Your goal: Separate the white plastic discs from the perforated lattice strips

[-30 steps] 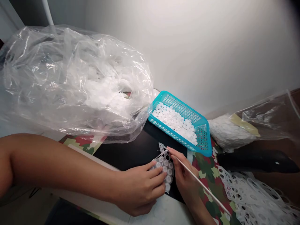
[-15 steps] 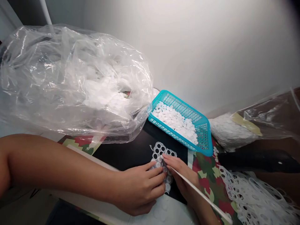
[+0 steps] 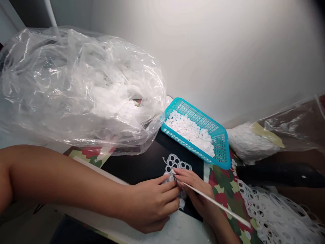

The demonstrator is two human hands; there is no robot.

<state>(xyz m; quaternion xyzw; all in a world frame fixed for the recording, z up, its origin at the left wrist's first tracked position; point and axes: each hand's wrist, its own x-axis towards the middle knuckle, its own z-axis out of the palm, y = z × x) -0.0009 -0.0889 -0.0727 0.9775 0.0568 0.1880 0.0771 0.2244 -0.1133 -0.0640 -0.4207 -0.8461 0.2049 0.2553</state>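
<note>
A perforated translucent sheet [image 3: 172, 162] with round holes and white discs lies on the black surface [image 3: 134, 167]. My left hand [image 3: 153, 203] rests on the sheet's left part, fingers bent and slightly apart, with nothing seen in its grasp. My right hand [image 3: 196, 188] is closed round a thin white stick [image 3: 218, 204], which slants down to the right. A small white disc [image 3: 173, 171] is at its fingertips, over the sheet. Both hands nearly touch, and they hide the middle of the sheet.
Behind the hands stands a turquoise basket [image 3: 228, 149] holding many white discs [image 3: 190, 132]. A large clear plastic bag [image 3: 83, 84] fills the left. At right are another filled bag [image 3: 251, 142], a black object [image 3: 281, 174] and a heap of punched sheets [image 3: 281, 213].
My right hand has shifted slightly, and the stick's far end now sits higher. A white disc shows at the right fingertips. My left hand has hardly moved.
</note>
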